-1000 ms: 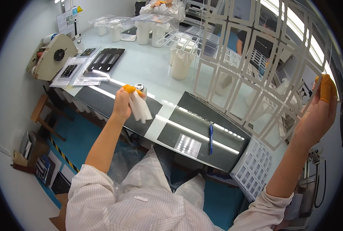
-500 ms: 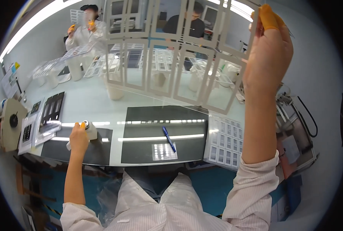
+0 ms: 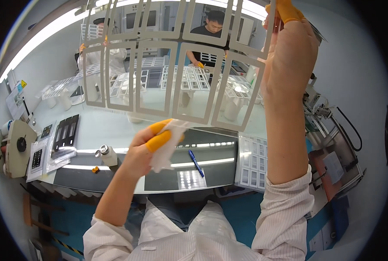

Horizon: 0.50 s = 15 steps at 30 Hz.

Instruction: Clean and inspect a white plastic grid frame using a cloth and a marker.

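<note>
Cloth slants lengthwise down-left, pinched in left grip — right grip pinches upright sheet.

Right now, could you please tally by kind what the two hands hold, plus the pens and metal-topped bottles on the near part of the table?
Clear sheet with pale frames, in the right hand: 1
White cloth, in the left hand: 1
Blue pen: 1
Metal-topped bottle: 1
Total: 4
</note>
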Each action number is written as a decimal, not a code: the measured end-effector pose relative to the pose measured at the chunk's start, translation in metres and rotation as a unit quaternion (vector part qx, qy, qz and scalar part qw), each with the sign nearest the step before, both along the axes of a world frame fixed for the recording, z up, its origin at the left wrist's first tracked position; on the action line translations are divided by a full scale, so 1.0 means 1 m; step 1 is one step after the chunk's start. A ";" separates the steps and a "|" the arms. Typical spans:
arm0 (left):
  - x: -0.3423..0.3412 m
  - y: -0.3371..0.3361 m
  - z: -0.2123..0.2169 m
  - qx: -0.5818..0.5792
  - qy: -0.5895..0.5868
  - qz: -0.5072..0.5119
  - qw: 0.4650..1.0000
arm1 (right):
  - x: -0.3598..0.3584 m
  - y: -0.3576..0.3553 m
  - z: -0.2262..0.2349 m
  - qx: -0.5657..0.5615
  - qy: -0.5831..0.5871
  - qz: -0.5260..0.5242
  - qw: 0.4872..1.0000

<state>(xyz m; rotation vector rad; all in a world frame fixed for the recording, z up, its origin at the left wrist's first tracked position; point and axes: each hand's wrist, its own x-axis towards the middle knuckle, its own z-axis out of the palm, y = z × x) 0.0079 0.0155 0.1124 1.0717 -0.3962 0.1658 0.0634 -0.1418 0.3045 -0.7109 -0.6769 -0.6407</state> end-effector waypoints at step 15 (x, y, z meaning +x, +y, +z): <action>0.018 -0.049 0.009 -0.171 -0.085 -0.270 0.944 | -0.015 0.001 -0.007 -0.090 0.072 -0.064 0.991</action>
